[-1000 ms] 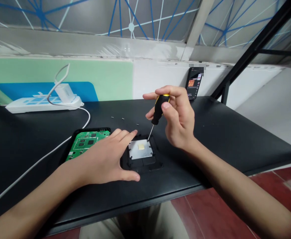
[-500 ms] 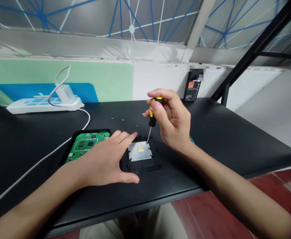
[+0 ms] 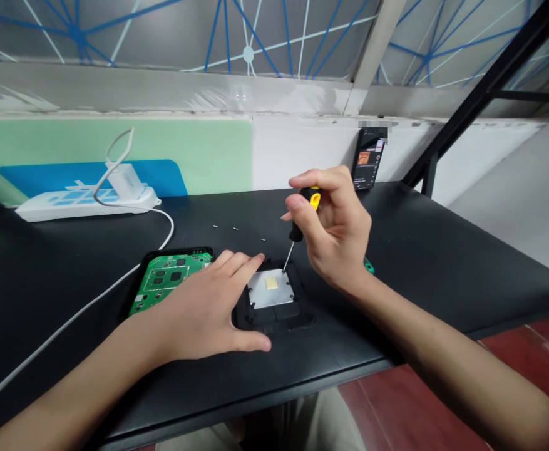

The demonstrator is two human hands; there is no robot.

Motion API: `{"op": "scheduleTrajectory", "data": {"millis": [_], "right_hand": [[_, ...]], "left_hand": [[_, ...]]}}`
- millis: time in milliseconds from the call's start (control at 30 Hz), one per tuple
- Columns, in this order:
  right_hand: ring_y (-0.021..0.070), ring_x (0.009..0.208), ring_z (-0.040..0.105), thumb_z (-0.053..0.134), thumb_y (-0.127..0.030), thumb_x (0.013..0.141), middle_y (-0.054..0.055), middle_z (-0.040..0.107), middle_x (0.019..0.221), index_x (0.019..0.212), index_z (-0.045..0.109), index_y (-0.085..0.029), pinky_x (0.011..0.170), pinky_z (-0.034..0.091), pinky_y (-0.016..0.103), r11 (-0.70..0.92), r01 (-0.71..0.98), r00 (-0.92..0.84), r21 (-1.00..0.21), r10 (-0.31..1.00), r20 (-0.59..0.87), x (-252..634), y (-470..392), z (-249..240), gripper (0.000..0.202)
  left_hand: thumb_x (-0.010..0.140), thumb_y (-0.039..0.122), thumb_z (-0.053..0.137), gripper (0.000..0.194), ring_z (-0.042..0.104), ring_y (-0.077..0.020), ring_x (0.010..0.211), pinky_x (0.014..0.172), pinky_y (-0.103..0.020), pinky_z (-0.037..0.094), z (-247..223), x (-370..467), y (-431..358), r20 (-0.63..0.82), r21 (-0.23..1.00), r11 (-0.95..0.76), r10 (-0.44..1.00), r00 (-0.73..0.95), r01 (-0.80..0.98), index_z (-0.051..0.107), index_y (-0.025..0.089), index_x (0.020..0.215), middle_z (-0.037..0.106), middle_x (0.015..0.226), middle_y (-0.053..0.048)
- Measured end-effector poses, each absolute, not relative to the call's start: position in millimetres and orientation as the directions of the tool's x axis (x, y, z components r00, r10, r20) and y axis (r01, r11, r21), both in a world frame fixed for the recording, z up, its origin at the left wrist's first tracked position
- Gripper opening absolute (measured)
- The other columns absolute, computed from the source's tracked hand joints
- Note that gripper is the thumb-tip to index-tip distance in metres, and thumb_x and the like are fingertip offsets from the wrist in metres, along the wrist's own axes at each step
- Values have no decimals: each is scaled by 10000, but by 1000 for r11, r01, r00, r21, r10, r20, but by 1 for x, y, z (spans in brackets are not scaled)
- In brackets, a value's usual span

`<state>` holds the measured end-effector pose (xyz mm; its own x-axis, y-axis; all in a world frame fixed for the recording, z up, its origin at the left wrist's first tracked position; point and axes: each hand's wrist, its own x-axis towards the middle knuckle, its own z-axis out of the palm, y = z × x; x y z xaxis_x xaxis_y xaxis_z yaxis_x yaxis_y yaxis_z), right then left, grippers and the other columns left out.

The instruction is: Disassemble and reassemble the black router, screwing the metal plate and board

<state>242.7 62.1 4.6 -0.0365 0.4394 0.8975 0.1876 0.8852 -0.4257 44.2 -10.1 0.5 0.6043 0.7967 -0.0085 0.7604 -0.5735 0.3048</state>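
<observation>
In my right hand (image 3: 337,228) is a screwdriver (image 3: 296,232) with a black and yellow handle, gripped between thumb and fingers. Its thin shaft slants down to the upper right corner of a silver metal plate (image 3: 260,296), where the tip meets a screw spot. The plate, with a pale yellow square pad (image 3: 271,283) on it, sits in a black plastic cover (image 3: 302,321). Across the cover's left side rests my left hand (image 3: 208,307), thumb and fingers spread apart. Partly under that hand's wrist lies a black housing with a green circuit board (image 3: 166,275).
Several small screws (image 3: 263,239) lie beyond the cover. A white power strip (image 3: 86,207) with a charger and cable (image 3: 86,300) is at the back left. A phone (image 3: 369,160) leans on the wall. Behind my right wrist a green tool end (image 3: 369,266) shows.
The handle has turned a little in my right hand, its yellow part now facing differently. The whole view has shifted slightly; my left hand stays on the cover.
</observation>
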Motion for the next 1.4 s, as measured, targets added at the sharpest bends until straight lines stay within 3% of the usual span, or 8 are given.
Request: {"op": "scheduleTrajectory", "data": {"millis": [167,367,533,733,900,1100,1233,1400], "right_hand": [[158,773,619,570,-309,979,24,589,926,1207,641,-292,693,622,365,911,258,-106,-320,356,928,246,72,3,239],[151,852,709,335,-337,1056,13,694,1030,1259,567,-309,750,637,348,931,68,-186,-360,366,912,251,77,-2,310],[178,833,684,467,-445,1012,38,619,1091,1127,620,-298,660,626,357,894,102,-119,-436,446,887,249,76,0,241],[185,877,618,557,-469,964,42,493,1060,1134,637,-309,585,582,344,902,152,-79,-404,419,905,243,68,1,247],[233,919,604,732,-394,855,58,566,1057,1127,642,-327,656,597,413,927,187,-127,-326,352,927,244,61,2,295],[208,881,682,478,-350,1012,28,659,1062,1286,503,-381,732,622,406,877,91,-121,-473,481,868,241,54,1,277],[197,897,715,377,-378,1045,28,672,1139,1239,488,-350,736,627,400,875,5,-145,-483,479,866,242,57,-3,225],[194,885,662,551,-417,977,51,580,1136,1189,561,-338,677,619,371,895,88,-111,-438,446,888,245,63,-3,226]], "left_hand": [[776,734,657,1044,455,-389,1338,1096,-539,421,-2,43,-10,-1,298,-578,796,605,760,321,119,1550,503,1465,-181],[777,728,666,1056,468,-378,1326,1100,-520,422,0,44,-10,-18,303,-575,794,608,760,320,95,1548,501,1465,-190],[772,718,679,1053,457,-382,1339,1115,-515,406,-1,44,-11,-6,299,-579,794,608,759,330,91,1543,504,1461,-190],[773,709,681,1027,477,-385,1315,1105,-522,410,-1,44,-11,6,298,-583,793,609,756,342,108,1535,523,1435,-183],[791,692,669,1002,457,-389,1335,1106,-539,401,0,44,-11,-2,294,-582,793,609,758,315,140,1548,497,1466,-179],[789,685,675,976,487,-384,1287,1066,-531,437,2,45,-11,2,311,-577,795,607,755,353,138,1530,539,1405,-171],[781,700,680,992,485,-379,1282,1067,-520,438,2,45,-11,2,314,-579,793,609,753,355,132,1527,535,1402,-170],[779,689,690,998,480,-376,1285,1078,-519,427,2,46,-11,-2,305,-579,794,608,756,354,120,1527,526,1409,-178]]}}
